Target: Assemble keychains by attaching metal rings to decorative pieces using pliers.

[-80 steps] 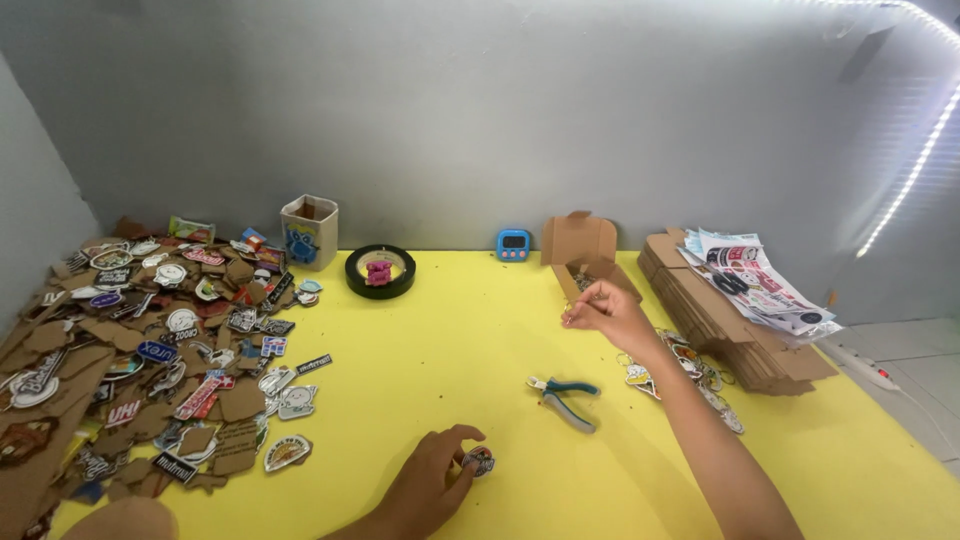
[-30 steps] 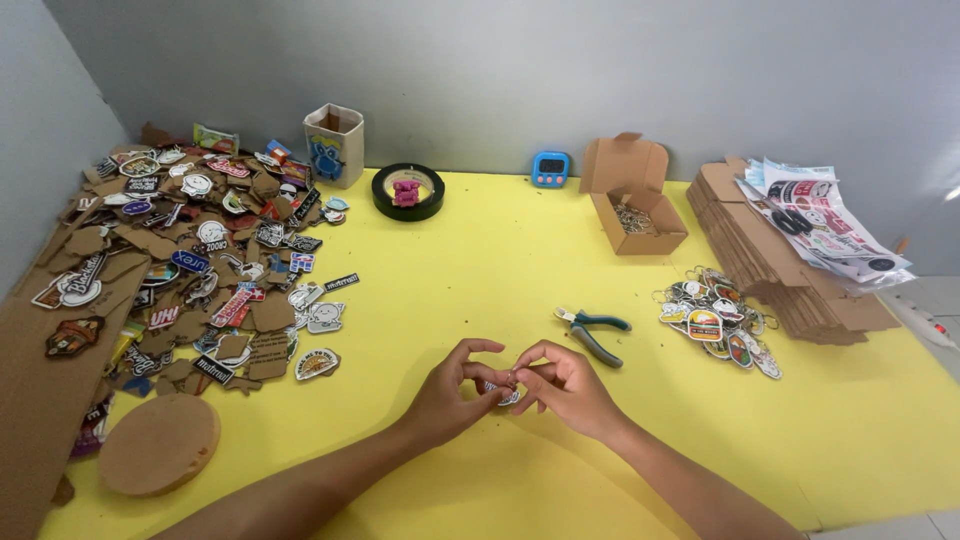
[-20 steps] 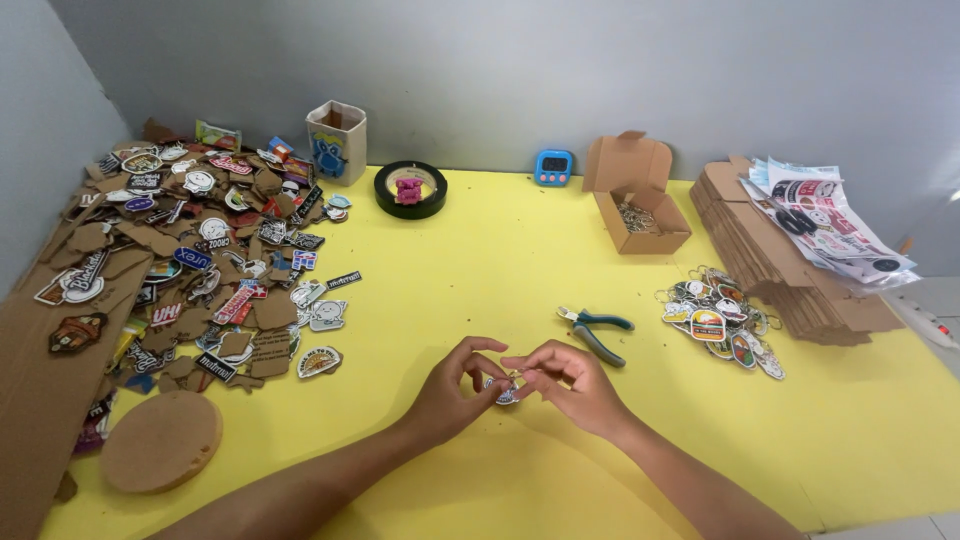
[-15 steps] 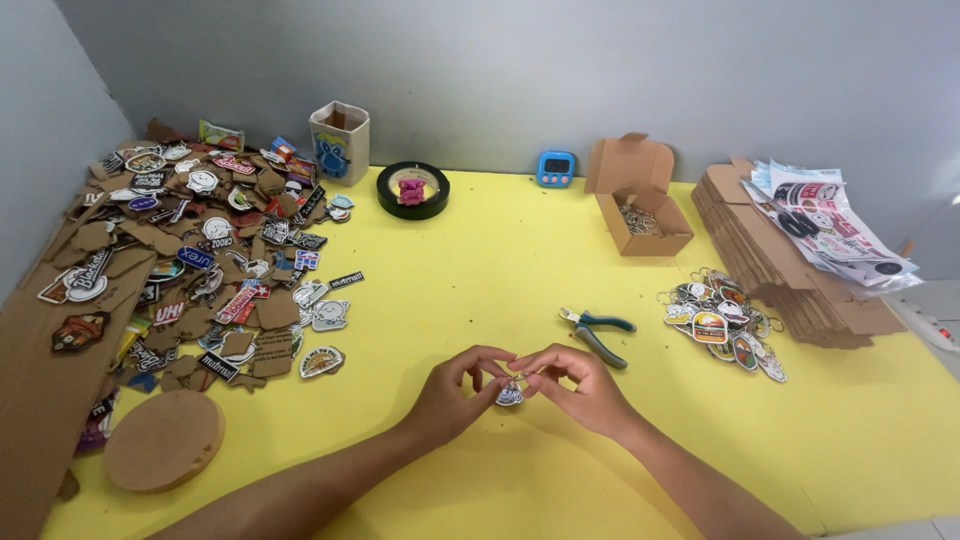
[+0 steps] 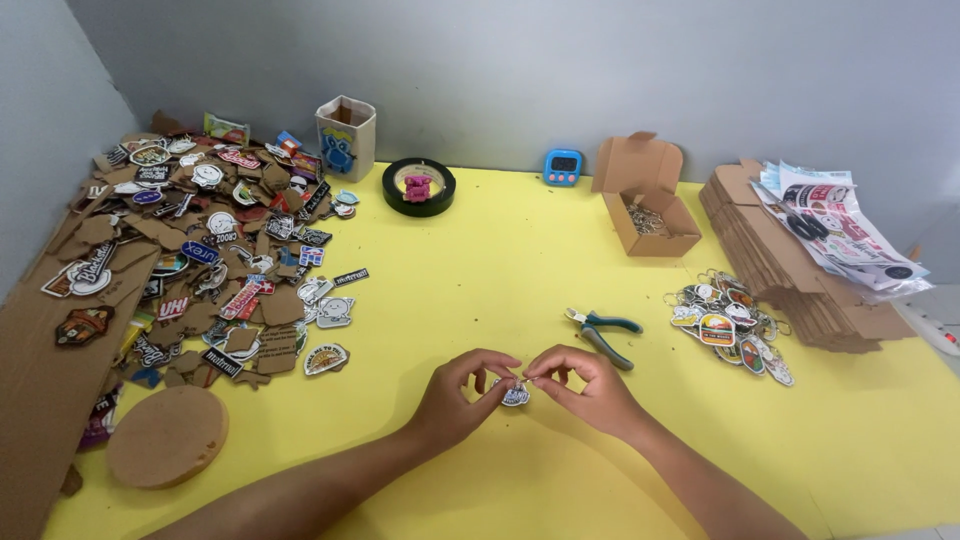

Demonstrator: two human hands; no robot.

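Both hands meet over the near centre of the yellow bench. The left hand and the right hand each pinch, with thumb and fingertips, one small flat charm, which sits between them just above the bench surface. Whether a ring is attached to the charm is too small to tell.

Just beyond the right hand, a pair of pliers with blue-green grips lies flat, near but not touching it. Farther right, a cluster of ringed charms lies beside a stack of flat cardboard that reaches toward the right edge, with printed sheets on top. At the far side, an open cardboard box holds small metal parts; a blue timer stands by the wall. A black round dish and a small cardboard cup stand farther left along the far edge.

The left third of the bench is covered by a heap of stickers and cardboard offcuts. A cardboard disc lies at the near left, and a cardboard strip runs along the left edge.

Open yellow surface lies between the heap and the hands, and between the hands and the far items. The near right corner is also open.
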